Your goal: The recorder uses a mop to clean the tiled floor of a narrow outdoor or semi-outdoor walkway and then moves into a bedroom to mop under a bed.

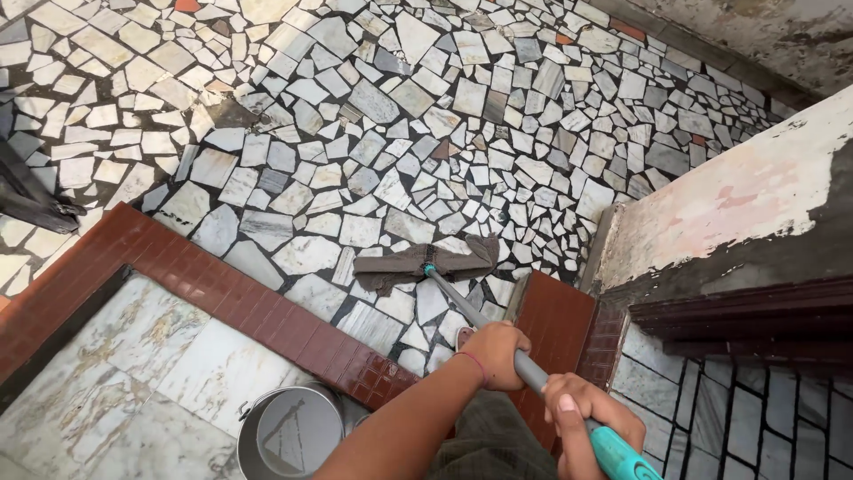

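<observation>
Down at about 5 o'clock the mop's (462,298) teal grip runs off the bottom edge, so its end is cut off. The handle's long axis runs from 5 to 11 o'clock, with the dark cloth head flat on the broken-tile floor (355,133). The left hand (496,354) and right hand (582,413) are both wrapped tight around the handle. A steel bucket (289,433) sits at 7 o'clock, partly cropped.
</observation>
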